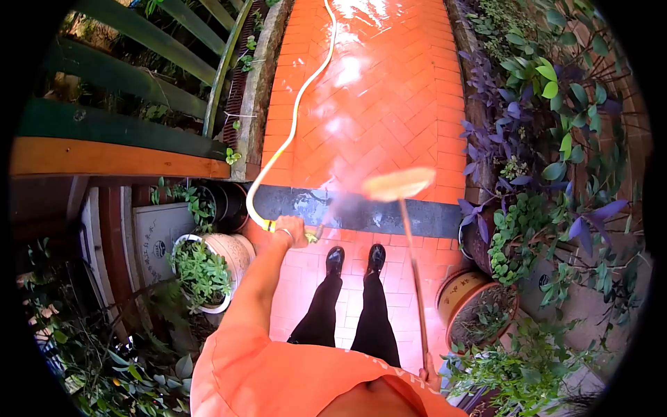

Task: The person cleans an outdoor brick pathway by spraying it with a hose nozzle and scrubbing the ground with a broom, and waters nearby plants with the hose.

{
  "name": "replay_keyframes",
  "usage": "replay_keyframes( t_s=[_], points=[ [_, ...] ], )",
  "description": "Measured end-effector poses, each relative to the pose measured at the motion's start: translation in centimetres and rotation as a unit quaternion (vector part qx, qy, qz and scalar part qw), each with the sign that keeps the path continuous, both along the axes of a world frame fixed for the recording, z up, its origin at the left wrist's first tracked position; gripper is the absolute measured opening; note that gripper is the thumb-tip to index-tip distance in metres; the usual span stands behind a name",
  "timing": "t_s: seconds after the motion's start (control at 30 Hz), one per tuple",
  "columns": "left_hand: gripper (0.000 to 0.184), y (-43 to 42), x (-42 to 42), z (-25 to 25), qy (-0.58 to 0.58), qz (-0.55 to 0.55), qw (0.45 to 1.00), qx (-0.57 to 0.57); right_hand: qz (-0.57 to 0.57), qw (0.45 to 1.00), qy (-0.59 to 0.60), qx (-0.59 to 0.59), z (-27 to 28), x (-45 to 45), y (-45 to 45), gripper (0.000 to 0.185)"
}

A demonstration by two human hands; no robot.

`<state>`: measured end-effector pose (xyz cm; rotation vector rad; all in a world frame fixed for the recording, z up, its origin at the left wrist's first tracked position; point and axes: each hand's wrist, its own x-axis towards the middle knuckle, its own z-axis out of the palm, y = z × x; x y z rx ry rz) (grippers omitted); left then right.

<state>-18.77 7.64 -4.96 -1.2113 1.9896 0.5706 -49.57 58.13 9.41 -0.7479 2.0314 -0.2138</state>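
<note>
My left hand (292, 231) is wrapped around the end of a pale yellow garden hose (297, 115), just in front of my shoes. A short nozzle (313, 238) pokes out on its right side, and a faint spray seems to leave it toward the dark strip. Low at the right, my right hand (431, 379) grips the thin pole of a broom (415, 278). The broom's wide, pale yellow head (399, 184) is blurred and lies over the dark strip, so I cannot tell whether it touches the ground.
Wet orange brick paving (375, 104) stretches ahead, crossed by a dark strip (278, 201). A green slatted fence (125, 76) borders the left. Potted plants stand on both sides: a white-rimmed pot (226, 260) and a brown pot (462, 295). Purple-leaved plants (497, 118) overhang the right edge.
</note>
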Motion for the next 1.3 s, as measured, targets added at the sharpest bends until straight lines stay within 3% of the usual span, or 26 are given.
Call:
replay_keyframes(
  t_s=[0.1, 0.17, 0.2, 0.23, 0.3, 0.4, 0.47, 0.53, 0.6, 0.63, 0.7, 0.8, 0.83, 0.9, 1.0, 1.2, 1.3],
  points=[
    [0.032, 0.3, 1.0, -0.4, 0.004, -0.013, 1.0, -0.015, 0.078, 0.997, -0.009, -0.006, -3.9, -0.5, -2.7, 0.055],
    [0.03, -0.1, 0.7, -0.1, 0.016, -0.014, 0.999, -0.025, 0.094, 0.99, 0.014, -0.104, -5.7, 0.3, -6.4, 0.055],
    [0.03, 0.1, 0.7, -0.4, 0.007, -0.01, 1.0, -0.019, 0.089, 0.99, 0.018, -0.104, -7.7, 0.5, -9.5, 0.055],
    [0.031, 0.5, 0.5, -0.6, 0.003, -0.006, 1.0, -0.014, 0.061, 0.997, -0.013, -0.035, -8.3, 0.9, -14.4, 0.053],
    [0.031, 0.2, 0.3, -0.9, 0.007, 0.0, 1.0, -0.027, 0.085, 0.971, 0.042, -0.222, -13.0, 0.8, -22.3, 0.051],
    [0.028, 0.7, 2.2, -0.7, 0.031, 0.008, 0.997, -0.07, 0.05, 0.983, -0.02, -0.174, -11.4, 0.7, -28.7, 0.051],
    [0.027, 0.1, 3.8, 0.3, -0.004, 0.017, 0.998, -0.059, 0.084, 0.975, 0.027, -0.204, -11.6, 1.1, -21.6, 0.053],
    [0.03, 0.1, 6.1, -0.2, -0.014, -0.003, 0.998, -0.055, 0.122, 0.985, 0.025, -0.116, -6.3, 1.7, -14.3, 0.053],
    [0.031, 0.0, 7.0, 0.1, -0.038, -0.019, 0.998, -0.037, 0.135, 0.979, 0.015, -0.154, -2.8, 2.5, -8.5, 0.055],
    [0.031, 0.1, 7.7, -0.7, -0.037, -0.029, 0.998, -0.047, 0.143, 0.978, 0.016, -0.151, -2.7, 2.6, -8.6, 0.055],
    [0.032, -0.4, 7.6, 0.3, -0.055, -0.039, 0.998, -0.015, 0.186, 0.982, 0.018, -0.028, -3.1, 2.9, -9.1, 0.054],
    [0.033, -0.6, 8.8, -2.5, -0.033, -0.022, 0.999, -0.011, 0.149, 0.982, -0.006, -0.12, -8.7, 3.9, -13.5, 0.052],
    [0.03, -0.1, 8.9, -2.7, -0.029, -0.025, 0.998, -0.05, 0.144, 0.988, -0.01, -0.055, -9.0, 5.0, -19.0, 0.05],
    [0.027, -0.8, 8.1, -1.2, -0.064, -0.036, 0.997, -0.016, 0.154, 0.978, 0.005, -0.141, -12.5, 5.8, -27.8, 0.046],
    [0.026, -0.3, 10.8, -2.6, -0.07, -0.043, 0.996, -0.043, 0.158, 0.963, -0.017, -0.22, -12.7, 7.1, -32.4, 0.049],
    [0.029, -1.6, 13.3, -1.4, -0.086, -0.077, 0.993, -0.034, 0.221, 0.971, -0.013, -0.095, -3.6, 4.5, -13.8, 0.056],
    [0.034, -2.4, 12.5, 0.4, -0.135, -0.082, 0.987, 0.025, 0.241, 0.969, -0.024, -0.043, -5.0, 4.6, -14.5, 0.056]
  ],
)
